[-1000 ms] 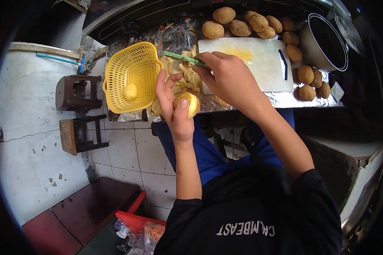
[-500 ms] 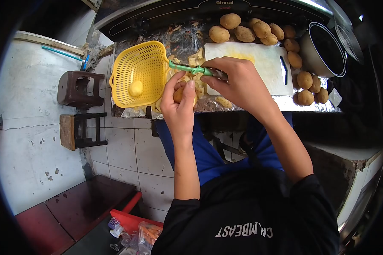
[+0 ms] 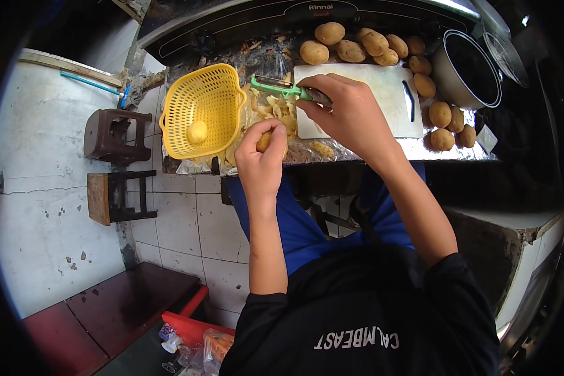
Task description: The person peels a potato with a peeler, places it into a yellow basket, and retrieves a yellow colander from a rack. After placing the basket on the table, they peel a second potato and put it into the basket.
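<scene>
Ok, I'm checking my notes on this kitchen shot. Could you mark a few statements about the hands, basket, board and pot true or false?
1. The right hand holds a green peeler. True.
2. Peelings lie between the yellow basket and the white board. True.
3. The yellow basket holds three potatoes. False: only one pale potato shows in it.
4. The left hand is bare of any potato. False: it grips a potato.
</scene>
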Available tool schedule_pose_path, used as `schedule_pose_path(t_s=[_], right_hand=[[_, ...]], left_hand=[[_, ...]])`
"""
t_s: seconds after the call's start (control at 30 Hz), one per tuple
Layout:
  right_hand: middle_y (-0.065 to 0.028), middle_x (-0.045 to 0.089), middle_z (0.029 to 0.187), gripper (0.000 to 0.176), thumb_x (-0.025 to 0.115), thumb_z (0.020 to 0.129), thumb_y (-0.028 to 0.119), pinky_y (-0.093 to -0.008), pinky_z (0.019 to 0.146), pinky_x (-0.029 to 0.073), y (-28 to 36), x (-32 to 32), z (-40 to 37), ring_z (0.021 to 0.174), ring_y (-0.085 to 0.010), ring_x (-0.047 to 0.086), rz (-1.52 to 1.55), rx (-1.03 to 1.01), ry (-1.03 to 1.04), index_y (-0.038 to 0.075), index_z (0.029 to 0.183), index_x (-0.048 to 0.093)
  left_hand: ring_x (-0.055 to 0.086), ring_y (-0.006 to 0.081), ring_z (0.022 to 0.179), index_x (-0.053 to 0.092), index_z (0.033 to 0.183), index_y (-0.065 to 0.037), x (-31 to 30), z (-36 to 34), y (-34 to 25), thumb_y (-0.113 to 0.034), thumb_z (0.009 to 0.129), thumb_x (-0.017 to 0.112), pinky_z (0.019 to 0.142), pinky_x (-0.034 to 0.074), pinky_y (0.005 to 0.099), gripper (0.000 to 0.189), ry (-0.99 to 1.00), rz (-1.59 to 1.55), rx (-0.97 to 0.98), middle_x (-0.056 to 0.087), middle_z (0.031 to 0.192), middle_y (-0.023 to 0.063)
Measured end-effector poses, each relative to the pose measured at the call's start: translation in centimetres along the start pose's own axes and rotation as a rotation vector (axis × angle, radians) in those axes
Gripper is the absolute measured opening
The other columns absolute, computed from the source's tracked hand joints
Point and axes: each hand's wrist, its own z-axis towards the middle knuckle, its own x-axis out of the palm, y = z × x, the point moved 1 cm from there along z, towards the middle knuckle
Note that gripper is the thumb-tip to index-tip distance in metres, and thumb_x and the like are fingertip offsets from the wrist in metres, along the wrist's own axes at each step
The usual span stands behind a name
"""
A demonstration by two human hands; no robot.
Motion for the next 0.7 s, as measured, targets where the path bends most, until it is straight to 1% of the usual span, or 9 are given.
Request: schedule_pose_path(t_s=[0.17, 0.23, 0.3, 0.33, 0.4, 0.47, 0.57, 0.67, 0.7], right_hand=[[-0.0191, 0.067, 0.077, 0.023, 0.072, 0.081, 0.016, -0.0412, 0.065, 0.051, -1.2, 0.3, 0.1, 0.068, -0.0357, 0.064, 0.045, 0.128, 0.018, -0.001, 0.097, 0.069], [-0.0176, 0.066, 0.071, 0.028, 0.074, 0.082, 0.020, -0.0389, 0.063, 0.050, -0.6, -0.1, -0.6, 0.062, -0.0325, 0.063, 0.121, 0.360, 0.182, -0.003, 0.096, 0.069], [-0.0166, 0.066, 0.072, 0.033, 0.076, 0.081, 0.024, -0.0374, 0.063, 0.050, 0.2, -0.3, -2.1, 0.062, -0.0306, 0.062, 0.323, 0.450, 0.226, -0.004, 0.097, 0.068], [-0.0156, 0.066, 0.074, 0.038, 0.078, 0.080, 0.027, -0.0359, 0.063, 0.049, 0.8, -0.1, -3.0, 0.062, -0.0287, 0.062, 0.527, 0.540, 0.273, -0.004, 0.098, 0.067], [-0.0149, 0.065, 0.084, 0.050, 0.082, 0.076, 0.031, -0.0346, 0.068, 0.050, 2.5, 0.5, -5.2, 0.071, -0.0277, 0.063, 0.698, 0.398, 0.214, -0.005, 0.105, 0.065], [-0.0164, 0.062, 0.094, 0.059, 0.086, 0.071, 0.031, -0.0352, 0.077, 0.050, 3.7, 0.5, -6.1, 0.086, -0.0306, 0.062, 0.440, 0.136, 0.157, -0.005, 0.110, 0.061], [-0.0155, 0.063, 0.094, 0.058, 0.086, 0.070, 0.032, -0.0361, 0.075, 0.050, 3.8, 0.4, -7.0, 0.083, -0.0303, 0.061, 0.454, 0.081, 0.050, -0.004, 0.109, 0.062], [-0.0143, 0.063, 0.094, 0.057, 0.085, 0.070, 0.030, -0.0352, 0.070, 0.050, 4.3, -1.5, -7.2, 0.078, -0.0271, 0.061, 0.386, 0.117, 0.233, -0.003, 0.110, 0.063], [-0.0145, 0.063, 0.094, 0.055, 0.084, 0.071, 0.029, -0.0346, 0.067, 0.049, 4.6, -1.9, -7.4, 0.074, -0.0256, 0.060, 0.437, 0.095, 0.201, -0.002, 0.111, 0.063]], left_hand=[[0.052, 0.0061, 0.063, 0.062, 0.114, 0.005, 0.7, -0.6, -0.8, -0.009, 0.093, 0.063, 0.054, 0.040, 0.0209, 0.025, -0.148, 0.042, -0.077, 0.061, 0.083, 0.0027], [0.054, 0.0075, 0.063, 0.061, 0.116, 0.005, 0.4, -1.6, -1.2, -0.011, 0.094, 0.060, 0.052, 0.040, 0.0209, 0.027, -0.148, 0.002, -0.090, 0.061, 0.085, 0.0036], [0.057, 0.0118, 0.062, 0.059, 0.118, 0.003, 0.0, -2.6, -1.9, -0.022, 0.098, 0.053, 0.049, 0.039, 0.0212, 0.032, -0.039, -0.489, -0.096, 0.060, 0.090, 0.0050], [0.057, 0.0118, 0.062, 0.059, 0.118, 0.003, -0.2, -2.6, -1.8, -0.022, 0.098, 0.053, 0.049, 0.039, 0.0212, 0.032, -0.049, -0.487, -0.091, 0.060, 0.090, 0.0050], [0.059, 0.0155, 0.068, 0.055, 0.121, 0.000, 0.1, -2.9, -1.3, -0.033, 0.099, 0.046, 0.050, 0.041, 0.0231, 0.041, 0.002, -0.804, -0.122, 0.058, 0.096, 0.0069], [0.057, 0.0159, 0.075, 0.049, 0.128, 0.000, 1.1, -3.4, -1.5, -0.037, 0.099, 0.044, 0.056, 0.044, 0.0247, 0.047, 0.016, -0.826, -0.084, 0.057, 0.101, 0.0086], [0.059, 0.0189, 0.093, 0.041, 0.136, 0.002, 1.7, -4.7, -1.7, -0.039, 0.099, 0.042, 0.065, 0.046, 0.0245, 0.055, 0.148, -0.745, 0.077, 0.056, 0.115, 0.0145], [0.058, 0.0195, 0.100, 0.032, 0.145, 0.003, 0.2, -6.1, -2.5, -0.043, 0.101, 0.032, 0.069, 0.048, 0.0265, 0.064, 0.303, -0.430, 0.081, 0.049, 0.137, 0.0161], [0.053, 0.0206, 0.118, 0.026, 0.148, 0.007, -1.7, -6.1, -2.3, -0.035, 0.098, 0.049, 0.086, 0.050, 0.0289, 0.069, 0.497, -0.404, 0.112, 0.046, 0.140, 0.0183]])
